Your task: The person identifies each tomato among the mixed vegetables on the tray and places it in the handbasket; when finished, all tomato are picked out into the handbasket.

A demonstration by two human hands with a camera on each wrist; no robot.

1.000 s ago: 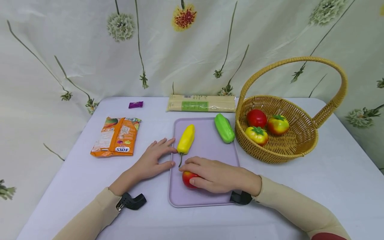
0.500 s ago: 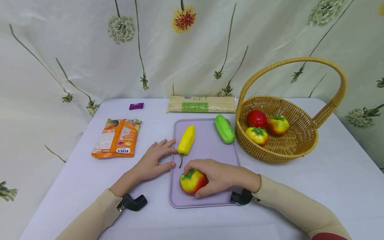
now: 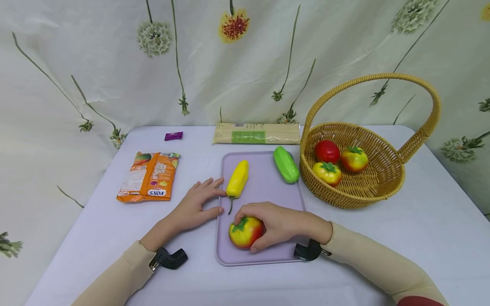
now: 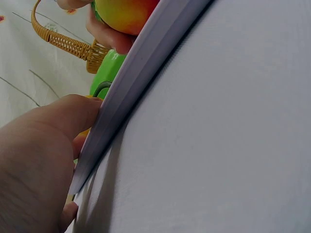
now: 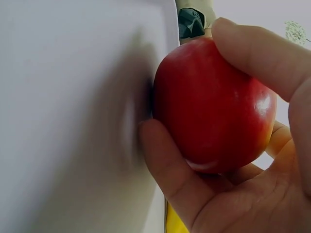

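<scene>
My right hand (image 3: 281, 222) grips a red-and-yellow tomato (image 3: 244, 234) with a green leafy top, at the near part of a lilac tray (image 3: 264, 256). In the right wrist view the tomato's red side (image 5: 214, 107) sits between thumb and fingers, close to the tray surface. My left hand (image 3: 197, 203) lies at the tray's left edge with its fingers spread. Its thumb touches the tray rim (image 4: 116, 97) in the left wrist view. Beside the left fingertips is a yellow pepper (image 3: 237, 178) with a dark stem. A green cucumber-like vegetable (image 3: 286, 165) lies at the tray's far right.
A wicker basket (image 3: 354, 199) with a tall handle stands right of the tray, holding a red fruit (image 3: 327, 151) and two yellow-red tomatoes. Behind the tray lies a long beige packet (image 3: 281, 133). At left are an orange snack bag (image 3: 149, 176) and a purple wrapped sweet (image 3: 174, 136).
My right hand has shifted its hold, and the tomato has turned so its yellow side and green top show where mostly hand and a red patch were. My left hand stays in place.
</scene>
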